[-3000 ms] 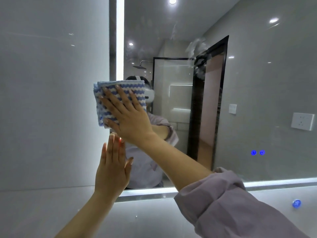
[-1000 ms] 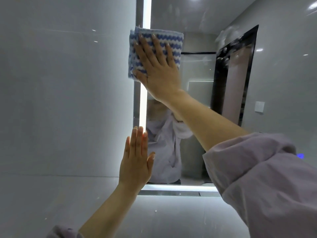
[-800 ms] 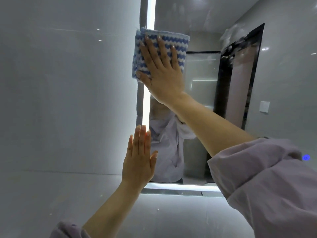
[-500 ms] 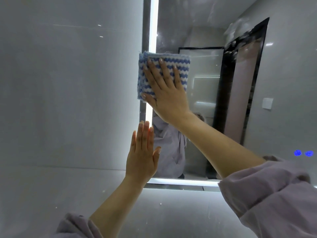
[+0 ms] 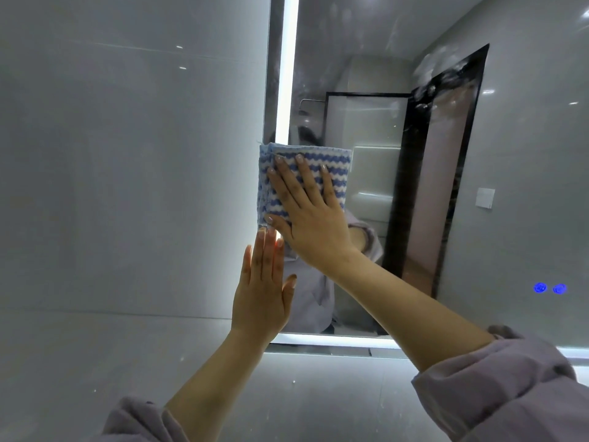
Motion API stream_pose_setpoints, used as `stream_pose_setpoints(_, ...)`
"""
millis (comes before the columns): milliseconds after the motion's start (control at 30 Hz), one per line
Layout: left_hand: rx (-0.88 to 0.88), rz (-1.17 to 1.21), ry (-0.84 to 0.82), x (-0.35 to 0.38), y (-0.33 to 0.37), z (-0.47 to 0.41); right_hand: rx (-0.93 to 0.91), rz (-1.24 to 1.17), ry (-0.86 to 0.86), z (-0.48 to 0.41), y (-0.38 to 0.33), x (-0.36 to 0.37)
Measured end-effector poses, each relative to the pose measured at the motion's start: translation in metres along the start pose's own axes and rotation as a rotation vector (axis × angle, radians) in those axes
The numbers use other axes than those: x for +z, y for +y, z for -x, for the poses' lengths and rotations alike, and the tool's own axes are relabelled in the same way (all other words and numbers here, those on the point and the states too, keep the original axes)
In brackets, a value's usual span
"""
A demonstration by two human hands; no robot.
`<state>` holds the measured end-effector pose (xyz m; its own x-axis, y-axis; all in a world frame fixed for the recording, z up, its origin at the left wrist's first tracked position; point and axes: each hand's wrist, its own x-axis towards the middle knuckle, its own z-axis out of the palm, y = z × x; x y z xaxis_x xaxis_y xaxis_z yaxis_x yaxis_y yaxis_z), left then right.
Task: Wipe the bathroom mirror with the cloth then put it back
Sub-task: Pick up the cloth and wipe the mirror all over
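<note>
At the mirror (image 5: 398,59)'s lit left edge, right hand (image 5: 314,218) presses the cloth (image 5: 331,161) flat, fingers spread; left hand (image 5: 263,291) braces open-palmed just below, and could smudge the glass

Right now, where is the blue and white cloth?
In the head view, the cloth lies flat against the mirror at its lit left edge, pressed under the right hand, just above the left hand.
</note>
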<state>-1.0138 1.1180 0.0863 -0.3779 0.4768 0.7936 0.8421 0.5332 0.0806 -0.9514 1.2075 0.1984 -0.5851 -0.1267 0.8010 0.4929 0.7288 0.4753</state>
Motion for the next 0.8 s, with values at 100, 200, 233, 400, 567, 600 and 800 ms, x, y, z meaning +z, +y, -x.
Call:
stream_pose_setpoints(100, 0.002, -0.008, 0.008, 0.002, -0.001, 0.0, -0.006, 0.009, -0.017, -0.005, 0.004, 0.001)
stream_pose_setpoints(200, 0.004, -0.012, 0.008, 0.001, 0.0, 0.001, -0.02, 0.033, -0.021, -0.008, 0.008, -0.001)
stream_pose_setpoints(233, 0.006, -0.01, 0.012, 0.001, 0.0, 0.001, -0.024, 0.043, -0.022, -0.009, 0.008, -0.002)
stream_pose_setpoints(400, 0.014, -0.022, 0.039, -0.002, 0.0, 0.001, -0.014, 0.043, -0.004, -0.02, 0.01, -0.008)
stream_pose_setpoints(567, 0.04, -0.042, 0.065, 0.001, -0.002, 0.003, 0.137, -0.009, 0.066, -0.074, 0.032, -0.028)
stream_pose_setpoints(600, 0.045, -0.055, 0.069, 0.003, -0.003, 0.002, 0.151, -0.003, 0.078, -0.084, 0.035, -0.032)
stream_pose_setpoints(800, 0.06, -0.084, 0.087, 0.008, -0.006, 0.002, 0.172, 0.017, 0.106, -0.108, 0.046, -0.04)
